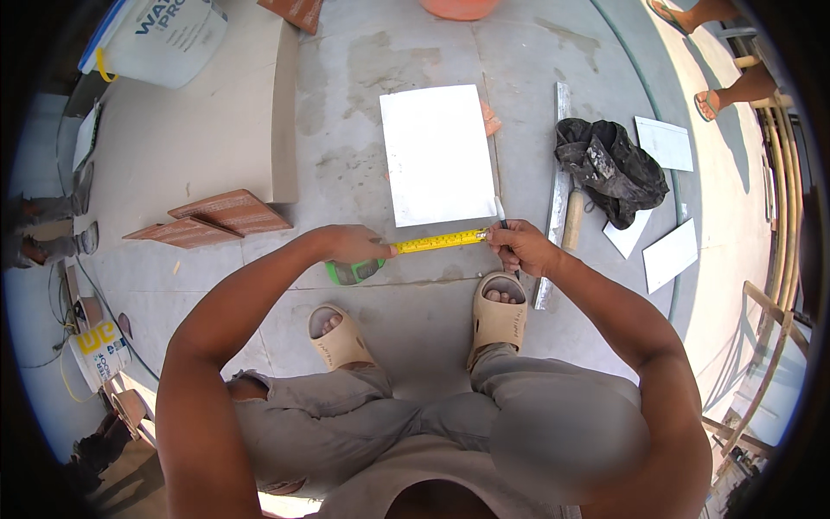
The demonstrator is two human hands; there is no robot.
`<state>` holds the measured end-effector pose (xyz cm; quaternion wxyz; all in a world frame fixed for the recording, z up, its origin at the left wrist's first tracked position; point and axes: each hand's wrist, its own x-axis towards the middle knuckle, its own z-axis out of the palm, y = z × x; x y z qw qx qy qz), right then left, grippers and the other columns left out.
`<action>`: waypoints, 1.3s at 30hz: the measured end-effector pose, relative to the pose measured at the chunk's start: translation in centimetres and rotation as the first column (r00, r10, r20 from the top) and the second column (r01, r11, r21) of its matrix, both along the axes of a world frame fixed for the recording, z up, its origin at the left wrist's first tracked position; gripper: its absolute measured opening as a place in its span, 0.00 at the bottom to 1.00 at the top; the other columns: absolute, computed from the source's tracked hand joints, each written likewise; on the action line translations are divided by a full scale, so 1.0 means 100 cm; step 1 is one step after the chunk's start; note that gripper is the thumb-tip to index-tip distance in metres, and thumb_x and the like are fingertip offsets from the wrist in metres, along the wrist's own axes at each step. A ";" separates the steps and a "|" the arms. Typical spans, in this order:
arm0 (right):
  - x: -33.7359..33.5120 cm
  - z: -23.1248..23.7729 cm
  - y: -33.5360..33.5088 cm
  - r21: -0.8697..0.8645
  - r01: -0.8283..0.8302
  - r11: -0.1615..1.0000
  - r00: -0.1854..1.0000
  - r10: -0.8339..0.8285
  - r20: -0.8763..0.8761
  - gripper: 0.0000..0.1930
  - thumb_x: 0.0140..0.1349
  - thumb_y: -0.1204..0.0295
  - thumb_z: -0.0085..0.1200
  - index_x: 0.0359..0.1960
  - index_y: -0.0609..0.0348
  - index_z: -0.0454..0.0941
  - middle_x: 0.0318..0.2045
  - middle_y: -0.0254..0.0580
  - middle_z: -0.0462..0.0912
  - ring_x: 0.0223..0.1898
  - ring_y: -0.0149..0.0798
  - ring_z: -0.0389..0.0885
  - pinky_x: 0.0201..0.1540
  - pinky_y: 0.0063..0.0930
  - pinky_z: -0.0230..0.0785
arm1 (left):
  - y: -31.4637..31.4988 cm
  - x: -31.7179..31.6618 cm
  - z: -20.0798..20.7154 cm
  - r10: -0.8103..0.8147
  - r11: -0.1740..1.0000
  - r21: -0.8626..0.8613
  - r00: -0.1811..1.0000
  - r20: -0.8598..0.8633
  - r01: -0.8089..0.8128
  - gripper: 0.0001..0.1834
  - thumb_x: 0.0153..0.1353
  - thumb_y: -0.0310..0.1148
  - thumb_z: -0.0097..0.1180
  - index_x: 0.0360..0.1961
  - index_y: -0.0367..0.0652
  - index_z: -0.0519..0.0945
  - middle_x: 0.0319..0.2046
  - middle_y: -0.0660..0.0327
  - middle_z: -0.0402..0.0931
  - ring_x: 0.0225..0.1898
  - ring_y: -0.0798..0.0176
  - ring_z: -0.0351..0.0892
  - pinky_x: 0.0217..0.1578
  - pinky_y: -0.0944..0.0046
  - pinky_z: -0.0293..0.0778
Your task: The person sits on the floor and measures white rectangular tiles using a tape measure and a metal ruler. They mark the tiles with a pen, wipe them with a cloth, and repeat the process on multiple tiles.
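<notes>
My left hand (354, 244) is closed around a green and grey tape measure (353, 272). Its yellow blade (441, 243) stretches across to my right hand (524, 246), where thumb and fingers pinch the metal end. A pen (500, 210) with a white upper part also sticks up out of the right hand's grip. Just beyond the blade, a white rectangular tile (438, 156) lies flat on the grey floor, its near edge close to the tape. A bit of orange-brown material (491, 120) peeks out from the tile's right side.
Right of the tile lie a long metal bar (553, 195), a wooden-handled tool (572, 221), a crumpled black bag (612, 164) and several white tile pieces (670, 256). Brown tiles (229, 213) lean by a large box (229, 112) bearing a bucket (164, 43). Other people's feet (707, 105) show at the edges.
</notes>
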<state>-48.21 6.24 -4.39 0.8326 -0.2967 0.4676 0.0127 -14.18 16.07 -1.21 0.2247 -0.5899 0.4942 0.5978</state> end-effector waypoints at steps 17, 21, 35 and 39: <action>-0.015 -0.017 -0.030 -0.096 0.080 0.992 0.991 -0.089 -0.097 0.09 0.64 0.70 0.60 0.32 0.60 0.73 0.26 0.37 0.73 0.16 0.29 0.65 0.19 0.30 0.58 | -0.011 0.034 -0.030 -0.054 0.997 -0.052 0.985 0.166 0.063 0.49 0.60 0.75 0.43 0.61 0.40 0.80 0.58 0.41 0.77 0.59 0.43 0.76 0.58 0.50 0.69; -0.011 0.005 -0.058 -0.311 0.179 0.933 0.966 -0.226 -0.122 0.13 0.70 0.63 0.54 0.37 0.63 0.79 0.25 0.37 0.76 0.20 0.31 0.72 0.26 0.29 0.67 | -0.015 0.032 -0.028 -0.065 0.997 -0.034 0.984 0.169 0.072 0.48 0.60 0.75 0.44 0.61 0.40 0.80 0.60 0.41 0.76 0.60 0.43 0.75 0.59 0.50 0.69; 0.077 0.019 -0.033 -0.676 -0.193 0.712 0.979 0.191 -0.078 0.09 0.65 0.66 0.59 0.36 0.61 0.81 0.28 0.35 0.82 0.30 0.27 0.77 0.35 0.23 0.71 | -0.014 0.032 -0.031 -0.073 0.997 0.026 0.983 0.168 0.070 0.49 0.61 0.75 0.43 0.63 0.41 0.78 0.62 0.43 0.74 0.65 0.44 0.71 0.63 0.50 0.65; 0.078 0.013 -0.028 -0.740 -0.294 0.606 0.946 0.295 -0.134 0.08 0.63 0.68 0.58 0.34 0.60 0.83 0.30 0.33 0.83 0.31 0.26 0.77 0.37 0.24 0.72 | -0.015 0.032 -0.031 -0.095 0.995 0.026 0.985 0.147 0.092 0.50 0.61 0.76 0.42 0.63 0.41 0.78 0.62 0.43 0.74 0.65 0.44 0.71 0.63 0.49 0.65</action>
